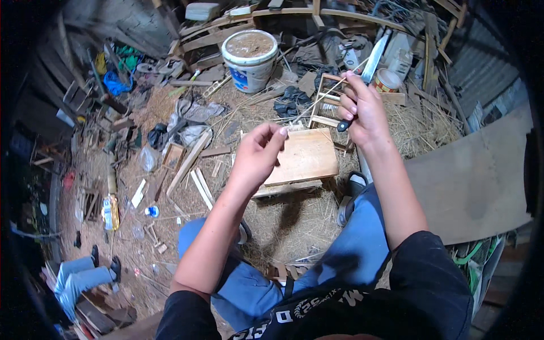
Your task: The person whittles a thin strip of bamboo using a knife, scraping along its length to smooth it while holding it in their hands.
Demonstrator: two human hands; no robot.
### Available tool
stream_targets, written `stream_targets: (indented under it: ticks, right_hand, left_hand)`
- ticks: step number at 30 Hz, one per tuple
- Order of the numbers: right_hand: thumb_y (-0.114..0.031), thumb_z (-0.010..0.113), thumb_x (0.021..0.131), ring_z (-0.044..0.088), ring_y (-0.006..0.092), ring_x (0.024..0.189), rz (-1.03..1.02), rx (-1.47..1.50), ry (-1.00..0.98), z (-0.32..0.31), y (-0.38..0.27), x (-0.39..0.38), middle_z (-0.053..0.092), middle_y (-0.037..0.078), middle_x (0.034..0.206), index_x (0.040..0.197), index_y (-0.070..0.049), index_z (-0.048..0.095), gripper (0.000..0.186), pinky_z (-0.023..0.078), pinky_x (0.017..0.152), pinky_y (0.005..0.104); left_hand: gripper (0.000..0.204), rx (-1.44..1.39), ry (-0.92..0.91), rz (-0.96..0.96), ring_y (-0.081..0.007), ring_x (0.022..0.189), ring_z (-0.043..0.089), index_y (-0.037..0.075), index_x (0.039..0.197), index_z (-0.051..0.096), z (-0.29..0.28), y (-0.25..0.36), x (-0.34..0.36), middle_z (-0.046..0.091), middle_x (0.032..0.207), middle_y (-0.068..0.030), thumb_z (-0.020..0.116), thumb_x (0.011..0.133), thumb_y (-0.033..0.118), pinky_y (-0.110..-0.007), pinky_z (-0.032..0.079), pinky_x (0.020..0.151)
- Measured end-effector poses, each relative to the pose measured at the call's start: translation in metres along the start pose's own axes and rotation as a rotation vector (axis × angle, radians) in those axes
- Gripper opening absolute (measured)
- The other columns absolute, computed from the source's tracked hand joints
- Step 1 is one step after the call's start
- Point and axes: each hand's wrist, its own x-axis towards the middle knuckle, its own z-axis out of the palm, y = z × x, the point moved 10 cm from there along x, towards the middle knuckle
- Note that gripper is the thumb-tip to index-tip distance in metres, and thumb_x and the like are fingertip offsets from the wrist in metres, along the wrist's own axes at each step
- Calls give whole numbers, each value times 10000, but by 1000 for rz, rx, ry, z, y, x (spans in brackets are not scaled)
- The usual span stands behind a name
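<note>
My right hand point(362, 107) is raised and closed around a knife point(376, 56). The dark handle shows below its fingers, and the long blade points up and away. A thin pale wooden strip point(325, 97) passes by the right thumb and forefinger and slants down toward my left hand point(262, 148). There the thumb and forefinger are pinched together at the strip's near end, though the exact contact is hard to see. Below both hands, a flat wooden board point(309, 157) rests on a low wooden support point(288, 188) between my knees.
A white bucket point(250, 65) filled with brownish material stands beyond the board, and a small tub point(387, 81) is farther right. Wood scraps and shavings litter the ground. A large flat sheet point(470, 175) lies to my right. Another person's legs point(79, 280) show at lower left.
</note>
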Motion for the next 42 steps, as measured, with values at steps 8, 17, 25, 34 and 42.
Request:
stream_targets:
  ticks: [8, 17, 25, 34, 42]
  right_hand:
    - [-172, 678, 987, 327, 44, 453, 92, 59, -12, -10, 17, -4, 352, -82, 594, 898, -120, 582, 141, 264, 410, 235]
    - [-205, 689, 994, 333, 31, 453, 48, 25, -80, -2, 12, -29, 398, -81, 640, 983, -138, 592, 119, 267, 398, 223]
    - [-201, 687, 996, 337, 35, 443, 21, 19, -28, -18, 2, -36, 372, -83, 581, 994, -128, 578, 131, 269, 392, 221]
    - [-192, 693, 993, 326, 36, 454, 50, 43, -20, -22, 2, -35, 381, -81, 610, 990, -152, 532, 165, 266, 404, 228]
    - [-197, 692, 992, 318, 39, 464, 80, 36, -41, -17, 10, -33, 362, -86, 613, 979, -156, 556, 143, 273, 419, 234]
  left_hand:
    - [168, 82, 324, 306, -39, 702, 563, 29, 1024, 696, -34, 41, -4, 673, 841, 11, 668, 1005, 194, -213, 444, 616]
    - [216, -260, 513, 403, -81, 778, 617, 38, 1153, 641, -49, 48, -18, 688, 967, -38, 696, 985, 161, -257, 545, 707]
    - [256, -435, 463, 375, -92, 785, 628, 32, 1213, 600, -39, 36, -13, 684, 1033, -86, 661, 1009, 174, -288, 574, 750]
    - [261, -497, 402, 384, -88, 771, 618, 24, 1224, 617, -30, 39, -11, 684, 1069, -91, 637, 1028, 196, -295, 582, 769]
    - [242, -488, 402, 403, -93, 755, 611, 27, 1206, 618, -33, 43, -13, 685, 1071, -92, 630, 1032, 194, -280, 574, 738]
